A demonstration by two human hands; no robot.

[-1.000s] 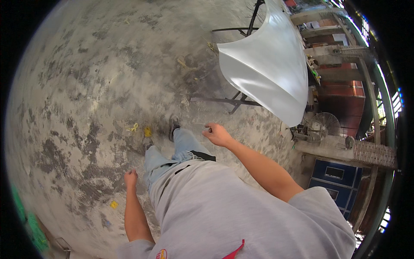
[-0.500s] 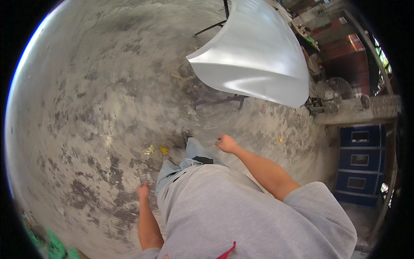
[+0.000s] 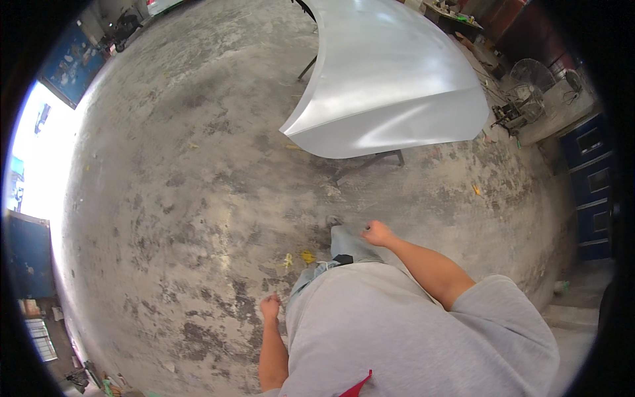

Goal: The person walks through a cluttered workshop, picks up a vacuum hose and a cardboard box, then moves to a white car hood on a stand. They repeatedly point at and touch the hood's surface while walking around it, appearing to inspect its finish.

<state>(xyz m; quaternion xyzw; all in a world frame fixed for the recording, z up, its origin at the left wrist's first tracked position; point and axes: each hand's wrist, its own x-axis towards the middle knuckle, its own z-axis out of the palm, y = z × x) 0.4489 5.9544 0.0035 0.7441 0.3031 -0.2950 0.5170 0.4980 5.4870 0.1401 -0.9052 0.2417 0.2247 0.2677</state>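
Note:
A large silver car hood (image 3: 390, 86) rests on a dark metal stand (image 3: 374, 162) ahead of me, its pointed corner toward the left. My right hand (image 3: 378, 233) hangs in front of my right thigh, below the hood and apart from it. Its fingers are curled, with a small dark spot at the fingertips that I cannot make out. Down at my left side is my left hand (image 3: 270, 306), loosely closed, and nothing shows in it. Neither hand touches the hood.
Yellow scraps (image 3: 307, 257) lie on the stained concrete floor (image 3: 165, 198) near my feet. A standing fan (image 3: 529, 99) and blue cabinets (image 3: 592, 178) are at the right. A cluttered bench (image 3: 453, 16) stands behind the hood. At the left, blue doors (image 3: 73, 63) flank a bright opening.
My view has turned left, bringing the bright doorway into sight. Hood, hands and floor scraps appear farther right. Both hands stay low and curled at my sides.

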